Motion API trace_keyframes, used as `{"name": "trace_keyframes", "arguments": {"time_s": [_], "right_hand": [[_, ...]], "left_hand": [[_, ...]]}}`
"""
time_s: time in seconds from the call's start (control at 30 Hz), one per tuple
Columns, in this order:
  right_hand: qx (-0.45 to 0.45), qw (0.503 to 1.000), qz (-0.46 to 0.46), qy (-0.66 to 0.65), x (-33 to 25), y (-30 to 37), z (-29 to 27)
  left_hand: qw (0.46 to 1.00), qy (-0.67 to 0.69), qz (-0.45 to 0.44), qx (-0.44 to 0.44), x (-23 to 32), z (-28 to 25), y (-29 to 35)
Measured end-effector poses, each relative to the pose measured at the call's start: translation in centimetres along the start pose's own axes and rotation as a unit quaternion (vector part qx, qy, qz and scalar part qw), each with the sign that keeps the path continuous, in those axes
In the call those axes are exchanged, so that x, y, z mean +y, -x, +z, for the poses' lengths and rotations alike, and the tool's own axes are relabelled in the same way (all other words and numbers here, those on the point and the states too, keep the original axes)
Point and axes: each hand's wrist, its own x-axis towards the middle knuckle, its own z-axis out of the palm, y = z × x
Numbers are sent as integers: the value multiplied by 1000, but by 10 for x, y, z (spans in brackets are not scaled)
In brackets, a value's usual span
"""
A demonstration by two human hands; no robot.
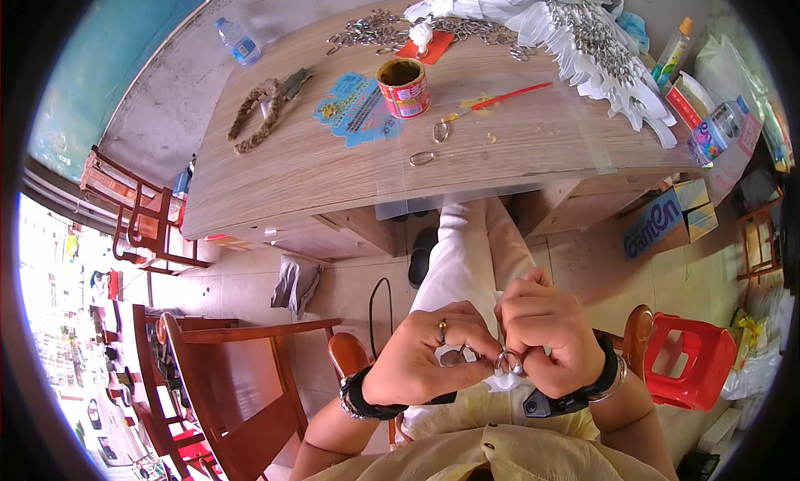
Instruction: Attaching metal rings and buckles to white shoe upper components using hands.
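Observation:
Over my lap, both hands are closed and meet at a small silver metal ring (507,363). My left hand (421,356) pinches the ring's left side between thumb and fingers. My right hand (550,335) has its fingers curled in at the ring's right side. A bit of white material (505,383) shows just below the ring; how it joins the ring is hidden by my fingers. On the table ahead lie two loose oval rings, one (422,159) near the front edge and another (441,132) by the tip of a red-handled brush (511,95).
An open red tin (403,89) stands on a blue card (348,106) on the wooden table (308,177). Behind it are piled metal rings (375,31) and white strips with rings (600,56). A red stool (692,360) is right, a wooden chair (242,389) left.

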Motion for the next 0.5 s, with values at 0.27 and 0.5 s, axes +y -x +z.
{"name": "trace_keyframes", "arguments": {"time_s": [0.27, 0.5], "right_hand": [[-11, 1000, 3, -24, -2, 2, 2], [-29, 999, -5, -19, 0, 1, 0]], "left_hand": [[1000, 5, -20, -12, 0, 2, 0], [1000, -23, -4, -16, -1, 1, -1]]}}
